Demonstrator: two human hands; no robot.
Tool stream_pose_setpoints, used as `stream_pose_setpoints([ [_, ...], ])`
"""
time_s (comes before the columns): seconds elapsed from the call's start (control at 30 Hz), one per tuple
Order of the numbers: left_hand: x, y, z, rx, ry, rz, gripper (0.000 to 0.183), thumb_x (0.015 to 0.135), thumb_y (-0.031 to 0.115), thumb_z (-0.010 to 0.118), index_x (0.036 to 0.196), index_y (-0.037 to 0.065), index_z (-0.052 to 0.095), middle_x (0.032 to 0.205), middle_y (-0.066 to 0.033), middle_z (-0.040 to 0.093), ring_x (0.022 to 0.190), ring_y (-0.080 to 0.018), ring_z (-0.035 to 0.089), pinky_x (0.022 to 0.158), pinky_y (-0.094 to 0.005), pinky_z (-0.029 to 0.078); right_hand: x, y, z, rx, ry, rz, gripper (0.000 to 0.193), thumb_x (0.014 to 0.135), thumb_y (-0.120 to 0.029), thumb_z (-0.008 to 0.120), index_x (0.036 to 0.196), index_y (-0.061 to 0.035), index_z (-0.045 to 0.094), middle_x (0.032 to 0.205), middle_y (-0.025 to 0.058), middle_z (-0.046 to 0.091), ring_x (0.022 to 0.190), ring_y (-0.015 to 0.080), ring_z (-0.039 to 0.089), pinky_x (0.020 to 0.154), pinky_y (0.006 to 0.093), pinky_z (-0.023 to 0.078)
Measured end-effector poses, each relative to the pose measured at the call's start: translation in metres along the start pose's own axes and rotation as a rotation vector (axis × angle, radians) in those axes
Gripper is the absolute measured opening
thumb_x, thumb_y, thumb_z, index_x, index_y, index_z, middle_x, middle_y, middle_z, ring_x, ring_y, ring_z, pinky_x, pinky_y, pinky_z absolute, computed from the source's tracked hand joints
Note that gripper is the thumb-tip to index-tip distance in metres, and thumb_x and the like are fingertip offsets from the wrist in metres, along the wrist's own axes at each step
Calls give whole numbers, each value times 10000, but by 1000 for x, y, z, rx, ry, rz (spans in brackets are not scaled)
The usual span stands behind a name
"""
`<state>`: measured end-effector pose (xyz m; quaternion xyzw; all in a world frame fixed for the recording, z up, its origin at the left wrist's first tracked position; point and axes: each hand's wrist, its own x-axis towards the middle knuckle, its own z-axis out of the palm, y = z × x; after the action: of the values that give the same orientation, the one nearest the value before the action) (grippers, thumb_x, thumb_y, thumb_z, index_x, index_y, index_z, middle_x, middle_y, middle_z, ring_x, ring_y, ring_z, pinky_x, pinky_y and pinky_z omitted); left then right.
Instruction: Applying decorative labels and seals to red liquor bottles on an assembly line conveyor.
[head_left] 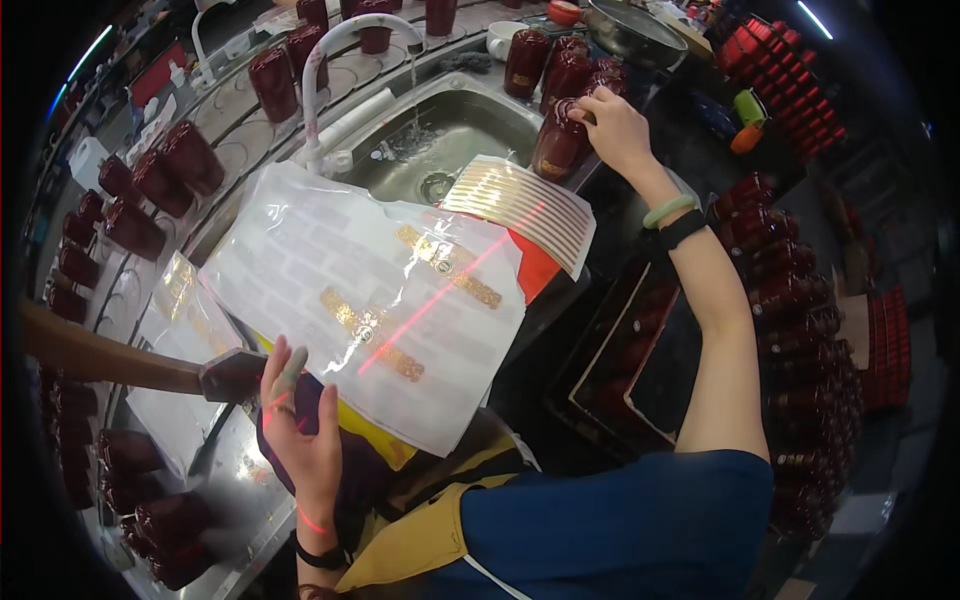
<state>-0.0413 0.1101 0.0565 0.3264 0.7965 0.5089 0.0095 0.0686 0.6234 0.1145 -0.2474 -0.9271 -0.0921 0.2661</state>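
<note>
My right hand (612, 128) reaches out beyond the sink, its fingers pinched on the top of a glossy dark red jar (558, 142) with gold marks. My left hand (308, 430) is near my body with fingers stretched and thumb apart, holding nothing; a pale cover sits on one finger. Close to those fingers is the dark end of a wooden-handled tool (130, 362). A white decal sheet (300, 250) with two gold strips lies in front of me, crossed by a red light line. Past it sits a smaller gold-striped sheet (525, 208).
Water runs from a white faucet (312, 90) into a metal sink (470, 120). Several dark red jars (190, 158) stand along the left, with more jars (790, 290) on the right. A pan (635, 35) and white cup (503, 40) stand at the back.
</note>
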Motion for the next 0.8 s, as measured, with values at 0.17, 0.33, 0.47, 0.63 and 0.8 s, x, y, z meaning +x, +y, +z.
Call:
stream_pose_setpoints([
  [0.17, 58, 3, 43, -149, -229, 6, 572, 878, 108, 751, 1400, -21, 557, 1449, -217, 556, 1349, -320, 539, 1110, -413, 432, 7, 18, -8, -19, -142, 199, 266, 925, -415, 705, 1012, -168, 753, 1025, 97, 693, 984, 356, 699, 813, 483, 558],
  [0.33, 131, 1, 108, 29, -413, 70, 631, 925, 340, 733, 1387, -46, 545, 1369, -239, 611, 1291, -326, 589, 1087, -406, 460, 16, 16, -8, 21, -124, 251, 322, 882, -402, 758, 1024, -114, 728, 1046, 135, 723, 980, 379, 707, 830, 499, 558],
  [0.47, 179, -8, 169, 124, -523, 136, 696, 907, 434, 727, 1345, -79, 555, 1214, -311, 659, 1156, -410, 650, 987, -436, 495, 12, 12, -7, 107, -92, 298, 330, 870, -362, 772, 1070, -113, 687, 1047, 133, 732, 1018, 369, 703, 868, 491, 551],
  [0.63, 210, -19, 244, 211, -537, 138, 556, 900, 365, 707, 1186, -98, 593, 1090, -338, 682, 1051, -471, 668, 920, -497, 514, -6, 21, -4, 258, -2, 234, 313, 894, -324, 751, 1127, -137, 659, 1067, 126, 717, 1004, 381, 697, 857, 484, 549],
  [0.8, 228, -33, 282, 215, -554, 81, 440, 890, 274, 672, 1130, -93, 629, 1074, -331, 688, 1029, -478, 669, 915, -510, 518, -1, 13, -7, 178, 16, 184, 255, 911, -303, 736, 1100, -148, 660, 1045, 109, 700, 968, 372, 697, 806, 483, 556],
])
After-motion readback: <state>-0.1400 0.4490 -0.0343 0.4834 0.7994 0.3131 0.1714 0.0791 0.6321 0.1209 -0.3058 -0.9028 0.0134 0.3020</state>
